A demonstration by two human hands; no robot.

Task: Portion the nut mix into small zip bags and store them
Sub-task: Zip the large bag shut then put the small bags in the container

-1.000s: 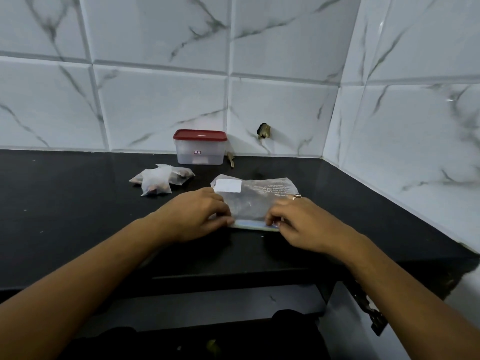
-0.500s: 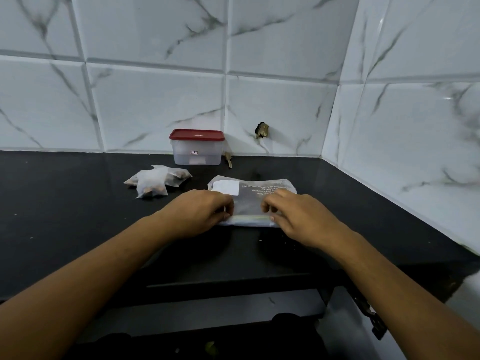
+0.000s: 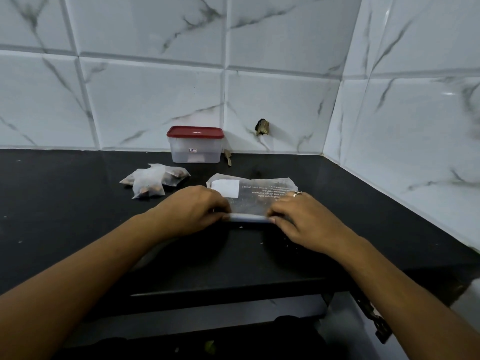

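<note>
From the head view, a large zip bag [image 3: 259,197] lies flat on the black bench [image 3: 65,209], a little right of centre and near the person. It is translucent, with a white label patch at its far left corner and lines of print reading upside down from here. Its zip edge is the near edge.

The left hand [image 3: 192,211] sits at the left end of that near edge. Its fingers [image 3: 220,203] are curled down narrowly and pinch the strip. The right hand [image 3: 306,222] does the same at the right end, its fingers [image 3: 275,213] tucked in and pinching the bag's edge. A ring [image 3: 297,193] shows on one of them. Between the two hands a short stretch of the zip strip is visible, pale against the dark bench.

The small filled bags [image 3: 153,180] lie in a loose heap farther left — overlapping, with brown nuts showing through the plastic — and apart from the large bag.

Beyond them, against the marble-patterned tile wall [image 3: 155,100], stands a clear container [image 3: 195,152] with its red lid [image 3: 195,131] on. A small brown scrap [image 3: 228,157] lies just right of it, and a dark brownish object [image 3: 262,127] clings to the wall above; what it is cannot be told.
</note>
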